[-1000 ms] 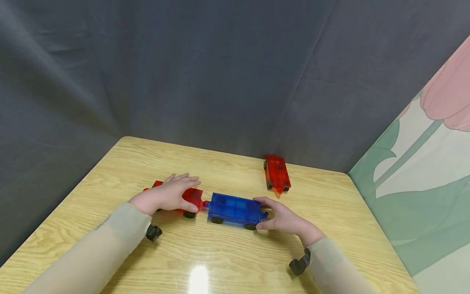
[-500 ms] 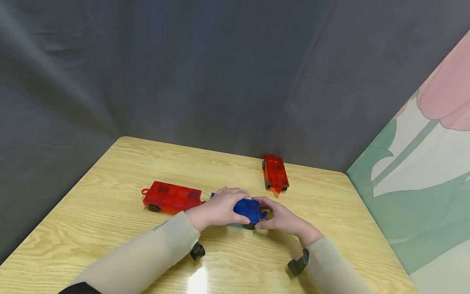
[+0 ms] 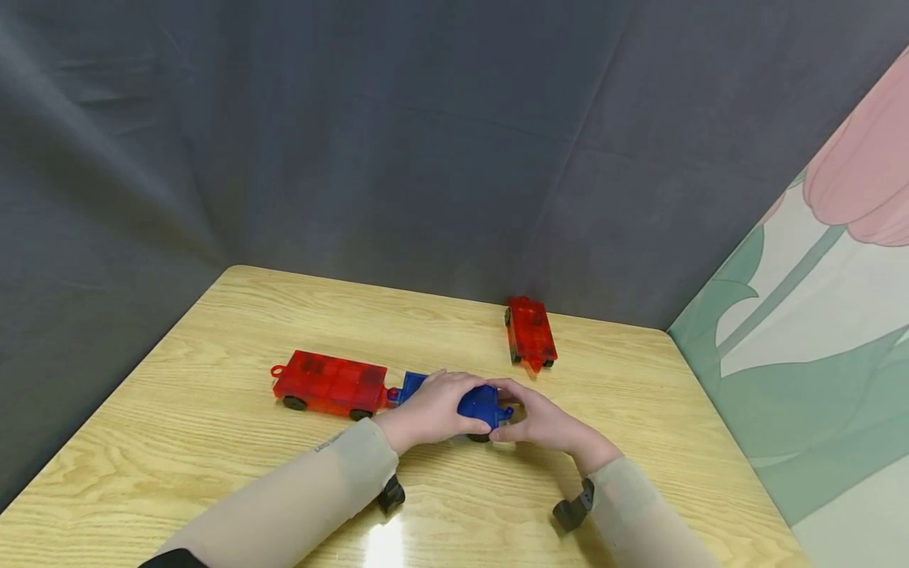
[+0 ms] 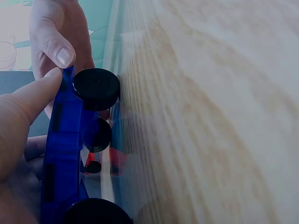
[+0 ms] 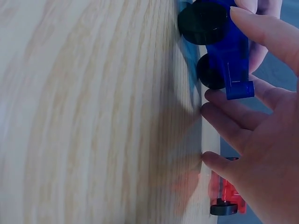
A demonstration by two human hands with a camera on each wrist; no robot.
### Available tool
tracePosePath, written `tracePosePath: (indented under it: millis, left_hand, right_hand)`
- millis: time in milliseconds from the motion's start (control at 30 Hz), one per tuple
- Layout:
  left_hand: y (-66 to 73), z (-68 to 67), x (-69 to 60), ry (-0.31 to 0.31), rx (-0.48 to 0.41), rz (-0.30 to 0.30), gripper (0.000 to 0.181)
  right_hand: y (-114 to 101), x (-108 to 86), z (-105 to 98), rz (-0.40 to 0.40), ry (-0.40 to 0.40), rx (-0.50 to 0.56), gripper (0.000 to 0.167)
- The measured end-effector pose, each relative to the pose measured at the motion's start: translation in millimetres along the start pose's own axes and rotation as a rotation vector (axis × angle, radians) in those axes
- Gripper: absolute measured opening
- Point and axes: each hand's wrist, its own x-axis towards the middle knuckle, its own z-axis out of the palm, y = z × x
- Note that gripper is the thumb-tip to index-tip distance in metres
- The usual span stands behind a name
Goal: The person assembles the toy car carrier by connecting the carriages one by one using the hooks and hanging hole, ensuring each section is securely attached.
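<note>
A translucent blue toy train car (image 3: 477,406) with black wheels stands on the table, its left end meeting the hitch of a red toy train car (image 3: 330,383). My left hand (image 3: 435,406) lies over the blue car and grips it, thumb along the near side and fingers across the far side. At the car's right end, my right hand (image 3: 545,422) holds it between thumb and fingers, around the hook. The left wrist view shows the left thumb (image 4: 35,95) against the blue side wall. In the right wrist view, the lower fingers (image 5: 229,123) spread below the hook.
Another red toy train car (image 3: 531,331) stands at the back right of the wooden table (image 3: 213,442), near its far edge. A dark curtain (image 3: 390,158) hangs behind. To the right is a flower-patterned surface (image 3: 824,379).
My left hand has moved right, from over the left red car onto the blue car. The right hand stays at the blue car's right end. The cars have hardly moved.
</note>
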Motion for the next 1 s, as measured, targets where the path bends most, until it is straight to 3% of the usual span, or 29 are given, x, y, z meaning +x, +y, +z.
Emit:
tracePosePath:
  millis: [533, 667, 733, 833, 1000]
  left_hand:
    - [-0.1, 0.2, 0.4, 0.013, -0.005, 0.006, 0.075]
    - [0.1, 0.3, 1.1, 0.022, 0.008, 0.012, 0.073]
    - [0.0, 0.6, 1.6, 0.025, 0.012, 0.010, 0.072]
    - [-0.2, 1.0, 2.4, 0.023, 0.012, -0.001, 0.072]
    - [-0.7, 1.5, 2.6, 0.015, 0.013, -0.015, 0.073]
  right_hand:
    - [-9.6, -0.4, -4.2, 0.028, -0.018, -0.078, 0.080]
    - [-14.2, 1.3, -13.2, 0.029, -0.011, -0.080, 0.072]
    - [-18.4, 3.2, -21.9, 0.018, 0.032, -0.071, 0.064]
    - [-26.4, 8.7, -38.0, 0.023, 0.165, -0.095, 0.053]
    - [-33.2, 26.9, -63.9, 0.146, 0.426, -0.163, 0.048]
